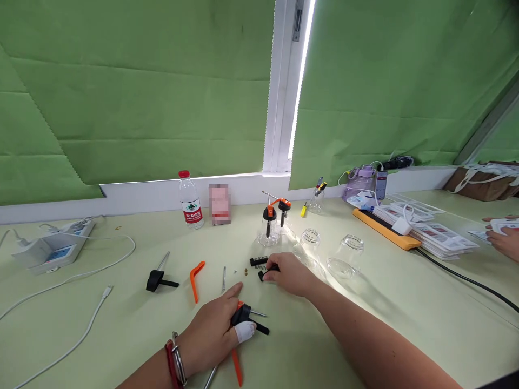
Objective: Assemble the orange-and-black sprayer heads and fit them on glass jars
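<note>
My left hand [214, 329], with white tape on the thumb, is closed around a black and orange dispenser-like head [244, 313] with a metal rod and a black lever. Its index finger points out over the table. An orange strip [237, 368] and a metal tube [210, 377] show below the palm. My right hand [290, 274] pinches a small black part [273, 268], partly hidden by the fingers. Beside it lie a black cylinder [258, 261] and a spring [260, 267]. Small brass pieces [245, 272] and a metal pin [224, 278] are between the hands.
A black head [155, 280] and a bent orange lever [195, 281] lie left. Assembled glass bottles [268, 229], glass jars [346, 256] and a water bottle [190, 202] stand behind. An orange power strip [383, 229] and another person's hand [505, 240] are right; a white cable [87, 329] lies left.
</note>
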A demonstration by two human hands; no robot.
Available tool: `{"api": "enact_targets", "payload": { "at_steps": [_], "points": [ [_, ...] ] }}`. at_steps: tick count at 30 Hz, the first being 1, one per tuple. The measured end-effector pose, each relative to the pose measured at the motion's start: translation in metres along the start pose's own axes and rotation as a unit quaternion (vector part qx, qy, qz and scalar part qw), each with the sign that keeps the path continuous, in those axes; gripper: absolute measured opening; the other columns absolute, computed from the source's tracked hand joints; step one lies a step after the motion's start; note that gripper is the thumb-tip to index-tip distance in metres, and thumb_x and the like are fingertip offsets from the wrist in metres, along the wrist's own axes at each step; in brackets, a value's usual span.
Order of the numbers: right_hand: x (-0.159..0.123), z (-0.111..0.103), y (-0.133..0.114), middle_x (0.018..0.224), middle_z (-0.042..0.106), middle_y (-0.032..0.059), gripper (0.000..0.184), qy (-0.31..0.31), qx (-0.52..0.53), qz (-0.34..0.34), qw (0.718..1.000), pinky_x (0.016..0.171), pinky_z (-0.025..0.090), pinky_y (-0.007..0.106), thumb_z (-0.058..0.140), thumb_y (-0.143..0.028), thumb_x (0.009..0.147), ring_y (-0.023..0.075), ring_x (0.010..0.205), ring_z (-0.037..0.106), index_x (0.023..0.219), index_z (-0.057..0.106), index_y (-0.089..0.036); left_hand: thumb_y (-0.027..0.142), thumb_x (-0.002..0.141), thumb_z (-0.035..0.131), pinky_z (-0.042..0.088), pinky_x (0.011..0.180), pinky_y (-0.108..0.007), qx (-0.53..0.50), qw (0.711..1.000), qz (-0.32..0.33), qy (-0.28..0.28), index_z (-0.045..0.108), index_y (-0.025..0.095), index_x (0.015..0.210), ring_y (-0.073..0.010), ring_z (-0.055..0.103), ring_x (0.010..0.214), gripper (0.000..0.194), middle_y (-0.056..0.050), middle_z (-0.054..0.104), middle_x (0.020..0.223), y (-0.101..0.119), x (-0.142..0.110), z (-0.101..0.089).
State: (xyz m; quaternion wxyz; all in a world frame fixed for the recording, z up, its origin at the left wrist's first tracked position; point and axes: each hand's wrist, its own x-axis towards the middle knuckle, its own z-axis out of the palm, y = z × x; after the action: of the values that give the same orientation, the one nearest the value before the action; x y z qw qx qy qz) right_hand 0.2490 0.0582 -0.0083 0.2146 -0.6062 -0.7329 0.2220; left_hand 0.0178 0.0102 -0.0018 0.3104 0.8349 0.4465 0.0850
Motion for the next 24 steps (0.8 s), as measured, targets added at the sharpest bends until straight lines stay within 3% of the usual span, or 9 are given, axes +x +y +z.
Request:
{"api": "enact_targets", "payload": {
  "at_steps": [7, 17, 24],
  "points": [
    [0.005, 0.017, -0.007, 0.081, 0.064, 0.0047, 0.009, 0.023, -0.102, -0.076, 0.992, 0.072, 0.038, 0.029, 0.071, -0.029, 0.072, 0.0215, 0.086, 0.054, 0.075, 0.071, -0.021, 0.055, 0.079, 0.049, 0.043, 0.091, -0.038, -0.002, 1.0, 0.003, 0.011, 0.061, 0.021, 0.083, -0.0325, 0.047, 0.123, 0.036, -0.008, 0.038, 0.145, -0.003, 0.001, 0.001],
    [0.018, 0.023, 0.005, 0.096, 0.062, 0.0042, 0.007, 0.06, -0.081, -0.116, 0.988, 0.083, 0.039, 0.03, 0.071, -0.021, 0.074, 0.0192, 0.092, 0.052, 0.081, 0.072, -0.019, 0.055, 0.08, 0.049, 0.044, 0.088, -0.038, 0.015, 1.0, -0.015, 0.005, 0.057, 0.02, 0.081, -0.0318, 0.05, 0.12, 0.035, -0.01, 0.032, 0.148, -0.004, 0.002, 0.002],
    [0.021, 0.025, 0.01, 0.099, 0.065, 0.0053, 0.009, 0.064, -0.052, -0.145, 0.986, 0.088, 0.039, 0.033, 0.072, -0.016, 0.071, 0.0203, 0.097, 0.053, 0.079, 0.069, -0.018, 0.054, 0.08, 0.047, 0.042, 0.092, -0.039, 0.015, 0.998, -0.039, 0.036, 0.059, 0.02, 0.082, -0.0325, 0.048, 0.121, 0.036, -0.009, 0.033, 0.148, -0.004, 0.01, 0.001]
  ]
}}
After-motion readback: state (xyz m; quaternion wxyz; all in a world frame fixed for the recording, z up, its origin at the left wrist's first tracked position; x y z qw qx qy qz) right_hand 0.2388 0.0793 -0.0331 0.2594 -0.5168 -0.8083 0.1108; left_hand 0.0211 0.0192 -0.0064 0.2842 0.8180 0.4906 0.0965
